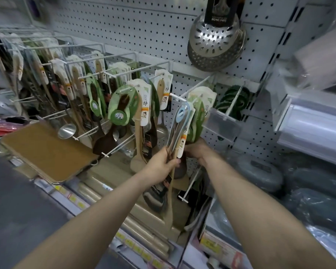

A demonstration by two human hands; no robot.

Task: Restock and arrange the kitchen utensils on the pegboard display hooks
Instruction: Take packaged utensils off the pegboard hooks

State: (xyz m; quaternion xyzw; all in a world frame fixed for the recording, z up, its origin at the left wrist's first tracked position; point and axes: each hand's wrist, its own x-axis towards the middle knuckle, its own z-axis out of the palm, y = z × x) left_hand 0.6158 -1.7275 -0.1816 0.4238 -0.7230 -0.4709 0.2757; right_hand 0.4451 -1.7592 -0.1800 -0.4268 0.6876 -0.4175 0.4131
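White pegboard wall (144,26) of shop aisle fills frame. At centre, my left hand (163,162) grips long blue-topped utensil pack (179,121) low down, its loop just under tip of white wire hook (177,96). Step, I judge: hanging pack. Next move needs loop threaded over tip. Right hand (195,150) sits under green-carded packs (200,113) on same hook, fingers hidden, so grip I cannot tell. Clear plastic price flap (221,123) right of centre may crowd.

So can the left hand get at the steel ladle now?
Probably not yet: left hand grips the blue pack, right hand holds the green packs. Path to the ladle looks open.
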